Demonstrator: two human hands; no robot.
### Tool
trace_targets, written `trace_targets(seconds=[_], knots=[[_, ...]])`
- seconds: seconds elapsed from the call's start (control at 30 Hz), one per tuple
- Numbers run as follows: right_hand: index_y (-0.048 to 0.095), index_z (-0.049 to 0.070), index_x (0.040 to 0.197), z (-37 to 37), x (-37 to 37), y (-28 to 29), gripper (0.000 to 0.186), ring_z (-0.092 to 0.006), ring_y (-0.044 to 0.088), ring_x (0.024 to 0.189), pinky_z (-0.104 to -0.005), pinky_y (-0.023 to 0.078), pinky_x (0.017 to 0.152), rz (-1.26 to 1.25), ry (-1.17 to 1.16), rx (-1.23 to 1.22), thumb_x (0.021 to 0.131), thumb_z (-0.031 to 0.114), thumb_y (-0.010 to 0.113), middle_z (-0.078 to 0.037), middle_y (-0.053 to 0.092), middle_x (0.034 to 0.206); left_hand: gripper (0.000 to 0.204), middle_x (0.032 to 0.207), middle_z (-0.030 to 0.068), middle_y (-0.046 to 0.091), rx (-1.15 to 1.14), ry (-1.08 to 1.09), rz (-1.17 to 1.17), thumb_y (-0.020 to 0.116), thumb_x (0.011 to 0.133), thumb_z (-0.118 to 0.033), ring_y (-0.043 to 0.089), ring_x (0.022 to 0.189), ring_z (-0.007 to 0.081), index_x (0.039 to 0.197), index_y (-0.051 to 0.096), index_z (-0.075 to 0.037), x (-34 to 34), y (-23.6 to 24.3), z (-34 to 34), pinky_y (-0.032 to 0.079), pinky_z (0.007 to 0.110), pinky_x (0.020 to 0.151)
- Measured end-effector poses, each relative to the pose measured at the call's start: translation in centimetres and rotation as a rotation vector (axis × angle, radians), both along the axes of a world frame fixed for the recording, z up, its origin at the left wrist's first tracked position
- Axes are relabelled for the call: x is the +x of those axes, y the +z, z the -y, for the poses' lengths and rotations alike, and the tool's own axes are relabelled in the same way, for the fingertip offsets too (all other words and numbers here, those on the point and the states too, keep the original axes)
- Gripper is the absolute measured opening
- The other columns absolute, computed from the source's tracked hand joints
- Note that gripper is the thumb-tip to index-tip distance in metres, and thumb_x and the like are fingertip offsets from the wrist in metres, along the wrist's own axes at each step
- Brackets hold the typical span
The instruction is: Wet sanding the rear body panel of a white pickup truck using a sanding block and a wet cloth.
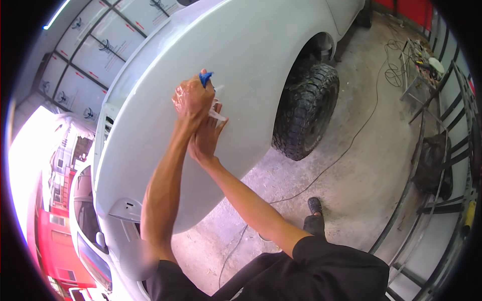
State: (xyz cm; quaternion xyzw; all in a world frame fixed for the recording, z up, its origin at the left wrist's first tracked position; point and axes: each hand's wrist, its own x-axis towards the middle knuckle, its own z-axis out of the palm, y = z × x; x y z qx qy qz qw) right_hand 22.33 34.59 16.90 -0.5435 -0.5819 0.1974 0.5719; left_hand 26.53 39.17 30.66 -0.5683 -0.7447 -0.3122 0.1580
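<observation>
The white fender of a vehicle fills the middle. Upper on it, my left hand is closed around a small blue tool, which pokes out beside the fingertips. My right hand rests against the panel just below, fingers stretched out and partly hidden behind the left hand. A translucent whitish piece, perhaps film, shows at its fingers; I cannot make out its full shape.
A large black tire sits in the wheel arch to the right. A cable crosses the concrete floor. Metal racks with assorted items line the right side. A white car stands at the lower left.
</observation>
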Motion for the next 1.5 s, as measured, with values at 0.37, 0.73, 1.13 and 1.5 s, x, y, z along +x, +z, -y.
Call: trace_targets(seconds=[0.37,0.73,1.13,1.5], knots=[[0.009,-0.012,0.158,-7.2,4.1,-2.9,0.079,-0.0425,0.012,0.156,-0.0553,0.011,0.126,-0.2,-0.045,0.355,0.108,0.043,0.035,-0.03,0.011,0.167,0.045,0.11,0.0215,0.064,-0.108,0.15,-0.179,0.056,0.105,-0.037,0.058,0.109,0.0393,0.117,0.065,0.005,-24.7,12.4,7.1,0.047,0.048,0.089],[0.01,-0.002,0.163,-6.2,4.7,-8.2,0.089,-0.0396,0.014,0.157,-0.0595,0.01,0.124,-0.23,0.069,0.325,0.103,0.056,0.042,-0.023,0.013,0.17,0.075,0.129,0.0236,0.058,-0.219,0.197,0.058,0.056,0.096,-0.061,0.056,0.121,0.0352,0.132,0.058,0.005,-22.2,12.9,2.9,0.041,0.041,0.106],[0.006,-0.002,0.163,-9.6,9.2,-11.8,0.092,-0.0406,0.012,0.157,-0.0592,0.008,0.125,-0.103,0.06,0.365,0.102,0.053,0.045,-0.025,0.014,0.169,0.062,0.13,0.0254,0.055,-0.284,0.052,-0.166,0.055,0.102,-0.049,0.051,0.122,0.0392,0.131,0.059,0.005,-26.1,12.1,1.9,0.038,0.043,0.106],[0.016,-0.007,0.16,-11.5,10.9,-11.8,0.078,-0.0451,0.013,0.155,-0.0572,0.013,0.125,-0.234,-0.067,0.209,0.105,0.042,0.041,-0.027,0.018,0.166,0.07,0.122,0.0243,0.057,-0.186,0.091,0.024,0.067,0.093,-0.056,0.055,0.114,0.0335,0.124,0.063,0.007,-26.3,14.0,2.0,0.043,0.044,0.1]])
